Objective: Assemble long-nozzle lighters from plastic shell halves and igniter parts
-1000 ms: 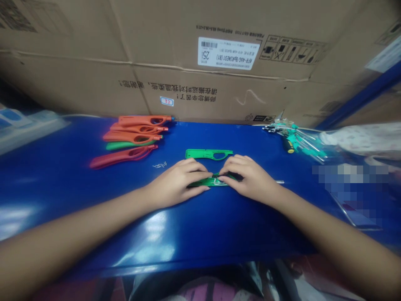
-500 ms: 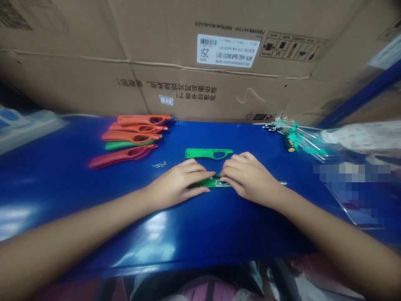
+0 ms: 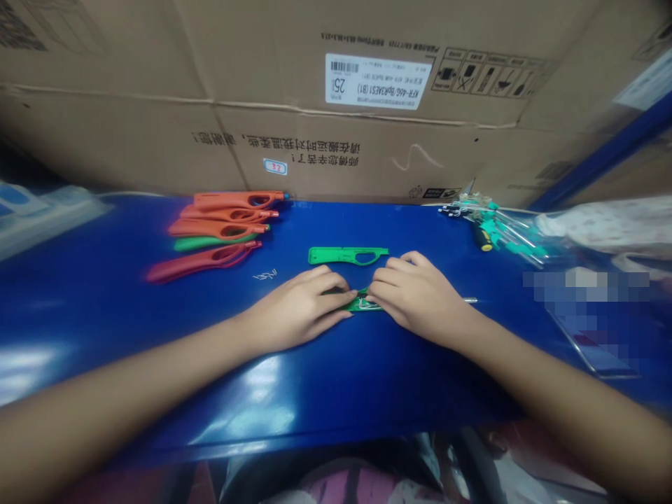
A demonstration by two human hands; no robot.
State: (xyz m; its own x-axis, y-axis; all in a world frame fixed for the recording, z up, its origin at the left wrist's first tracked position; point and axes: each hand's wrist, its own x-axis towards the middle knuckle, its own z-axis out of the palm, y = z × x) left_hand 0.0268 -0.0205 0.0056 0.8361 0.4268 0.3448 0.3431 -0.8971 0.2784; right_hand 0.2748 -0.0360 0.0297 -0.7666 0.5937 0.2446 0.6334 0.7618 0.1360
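A green plastic lighter shell lies flat on the blue table, mostly covered by both hands. My left hand presses on its left part with curled fingers. My right hand pinches its middle, where a thin wire piece shows. A metal rod tip sticks out to the right of my right hand. A second green shell half lies just behind the hands.
A row of orange, red and green lighter bodies lies at the back left. Teal-handled parts with metal rods sit at the back right. A large cardboard box walls off the back. A few small springs lie loose.
Both hands have drawn slightly closer over the green shell, covering more of it. Nothing else has moved.
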